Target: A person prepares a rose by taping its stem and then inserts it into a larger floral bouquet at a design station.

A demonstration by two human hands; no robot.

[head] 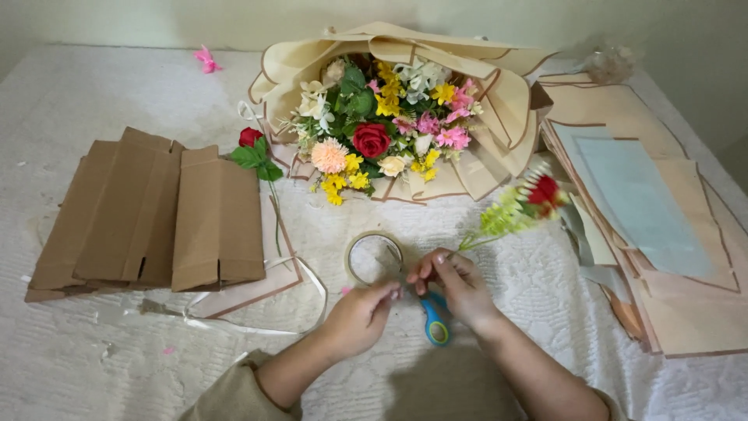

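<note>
I take the roll of tape [374,258] as my landmark; it lies flat on the white textured table [93,101]. Just below and right of the tape, my right hand [460,287] has its fingers closed in a pinch on the lower end of a thin stem; the sprig [518,206], with pale green foliage and a red bloom, slants up and away to the right of the tape. Below the tape, my left hand [360,316] meets the right at the stem end, fingers curled shut; I cannot tell exactly what they grip, though a small pink bit shows at the fingertips. Scissors with blue and yellow handles [435,321] lie on the table beneath the right hand, partly hidden by it. Above the tape rests a bouquet [386,129] of red, pink, yellow and white flowers in cream wrapping paper. Up and left of the tape lies a single red rose [251,139] with green leaves, its stem running down toward a white ribbon [312,284]. Far left of the tape sit folded brown cardboard pieces [156,214]. Right of the tape, well apart, is a stack of tan and pale blue paper sheets [647,210]. A pink scrap [206,60] lies far up and left.
</note>
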